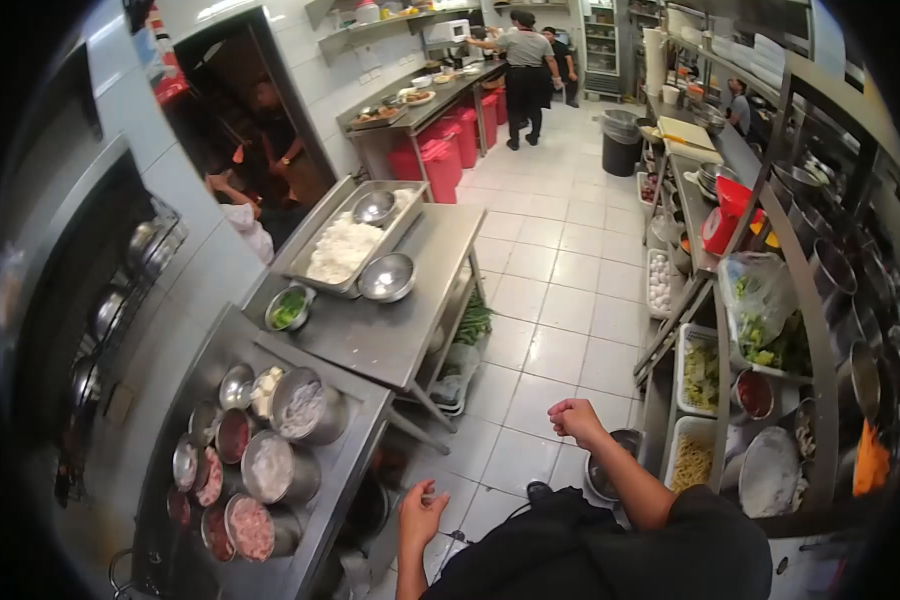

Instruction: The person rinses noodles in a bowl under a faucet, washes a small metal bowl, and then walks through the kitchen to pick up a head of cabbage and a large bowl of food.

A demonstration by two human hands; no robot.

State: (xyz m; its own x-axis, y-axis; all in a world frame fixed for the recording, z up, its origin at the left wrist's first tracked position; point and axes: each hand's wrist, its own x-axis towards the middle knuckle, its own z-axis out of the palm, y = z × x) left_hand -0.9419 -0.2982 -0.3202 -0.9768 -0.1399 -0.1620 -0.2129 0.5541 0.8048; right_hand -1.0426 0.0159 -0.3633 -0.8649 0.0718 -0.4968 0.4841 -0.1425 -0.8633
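My left hand (pixel 423 510) is held low over the tiled floor, beside the steel counter, with its fingers curled loosely and apart and nothing between them. To its right and a bit farther forward, my right hand (pixel 575 421) hangs over the floor with fingers folded in; nothing shows in it. Close below my right forearm is a metal bowl (pixel 604 480) on the lower right. Neither hand touches the counter (pixel 355 400) at left, which holds pots of raw meat (pixel 251 528) and a pot of pale strips (pixel 305 405).
A steel table (pixel 370 335) bears a rice tray (pixel 345 248) and a metal bowl (pixel 387 277). Shelves with vegetable crates (pixel 692 455) line the right. People (pixel 527 70) stand far down the aisle; another person (pixel 275 140) is in the left doorway. A black bin (pixel 620 145) stands beyond.
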